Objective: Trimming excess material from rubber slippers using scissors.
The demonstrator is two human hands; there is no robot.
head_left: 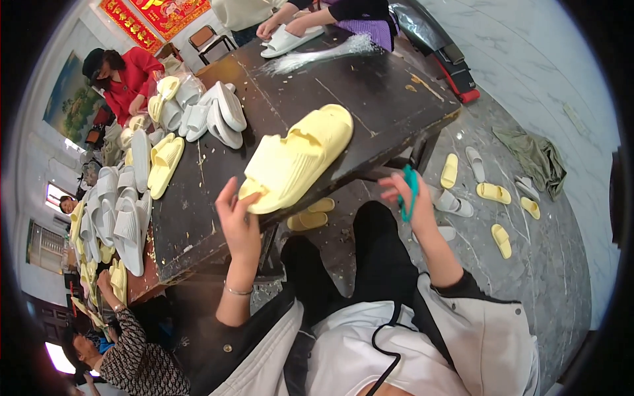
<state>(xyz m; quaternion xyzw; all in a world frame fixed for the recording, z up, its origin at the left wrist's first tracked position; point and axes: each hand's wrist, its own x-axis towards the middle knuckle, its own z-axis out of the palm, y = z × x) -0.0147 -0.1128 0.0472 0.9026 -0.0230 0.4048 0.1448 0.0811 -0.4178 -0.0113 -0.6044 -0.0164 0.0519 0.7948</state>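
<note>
A pale yellow slide sandal is held at its near end by the left hand, the fingers closed on its rim; it lies tilted on the dark wooden table, its near end overhanging the table's front edge. The right hand is clamped on a teal tool, raised off the table beyond its near right corner, well apart from the left hand. The middle and right of the tabletop are largely bare. Along the left edge, white and yellow sandals are heaped, too many to count. On the grey floor, about 8 loose sandals are scattered, beside 1 green cloth. 2 more yellow sandals lie under the table.
</note>
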